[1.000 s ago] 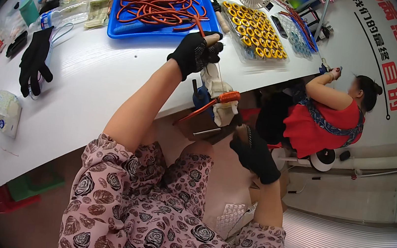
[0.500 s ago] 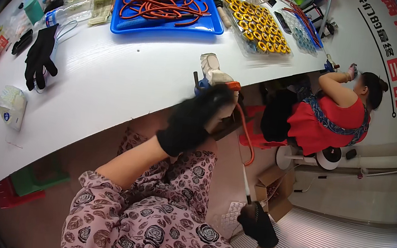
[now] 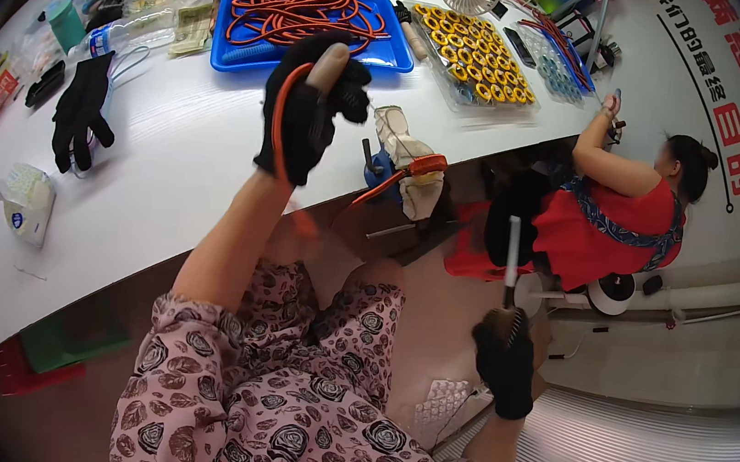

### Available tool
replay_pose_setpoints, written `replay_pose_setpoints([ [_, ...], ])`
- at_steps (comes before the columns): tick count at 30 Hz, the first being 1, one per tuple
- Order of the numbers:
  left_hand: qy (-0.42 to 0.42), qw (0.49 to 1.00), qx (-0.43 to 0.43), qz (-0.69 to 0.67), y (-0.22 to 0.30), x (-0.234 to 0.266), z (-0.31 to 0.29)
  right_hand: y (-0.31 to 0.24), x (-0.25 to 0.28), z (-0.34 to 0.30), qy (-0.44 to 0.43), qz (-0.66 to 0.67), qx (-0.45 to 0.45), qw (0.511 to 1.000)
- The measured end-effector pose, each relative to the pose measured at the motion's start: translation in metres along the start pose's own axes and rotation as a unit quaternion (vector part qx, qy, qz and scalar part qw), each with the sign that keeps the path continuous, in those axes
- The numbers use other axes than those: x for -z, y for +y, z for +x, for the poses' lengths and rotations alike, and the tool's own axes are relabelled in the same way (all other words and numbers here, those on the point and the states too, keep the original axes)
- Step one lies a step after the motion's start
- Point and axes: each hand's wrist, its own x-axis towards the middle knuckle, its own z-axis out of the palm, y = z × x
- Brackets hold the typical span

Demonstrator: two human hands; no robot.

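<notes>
My left hand (image 3: 300, 125), in a black glove with the thumb tip bare, is raised over the table edge. Its fingers are curled, and an orange cord (image 3: 278, 123) loops along the hand. Lower right, my gloved right hand (image 3: 504, 363) grips a slim tool (image 3: 513, 253) with a pale straight shaft pointing up; the handle is mostly hidden in the fist. Between the hands, a blue bench vise (image 3: 379, 173) wrapped in off-white cloth (image 3: 420, 196) sits at the table edge. An orange length (image 3: 424, 165) lies across it, with a strand curving down toward the left.
A blue tray (image 3: 401, 55) of coiled orange cord stands behind my left hand. Yellow ring parts (image 3: 475, 55) fill a clear pack beside it. A black glove (image 3: 84, 113) and a tissue pack (image 3: 27, 203) lie left. A co-worker in red (image 3: 597, 227) sits at right.
My left hand has left the vise and moved up and left with the orange cord. My right hand has risen slightly, and its tool, formerly against the cord's hanging loop, now points up apart from it.
</notes>
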Motion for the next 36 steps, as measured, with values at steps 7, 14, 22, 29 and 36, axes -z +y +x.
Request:
replay_pose_setpoints([
  [7,-0.073,0.958,0.251,-0.118,-0.090,0.011,0.075,-0.018,-0.031,0.079,-0.321,0.507,-0.273,0.751],
  [14,-0.126,0.945,0.299,-0.034,-0.099,0.001,0.082,-0.005,-0.058,0.096,-0.184,0.492,-0.095,0.845],
  [22,0.096,0.937,-0.069,0.330,-0.047,0.003,-0.026,-0.003,-0.016,-0.045,-0.336,0.443,-0.113,0.823],
  [29,-0.420,0.627,-0.303,0.582,-0.063,-0.020,-0.099,-0.021,0.026,-0.054,-0.155,0.382,-0.328,0.850],
  [36,-0.032,0.973,-0.143,0.177,0.009,-0.033,-0.036,-0.020,0.011,-0.001,-0.084,0.361,-0.365,0.854],
])
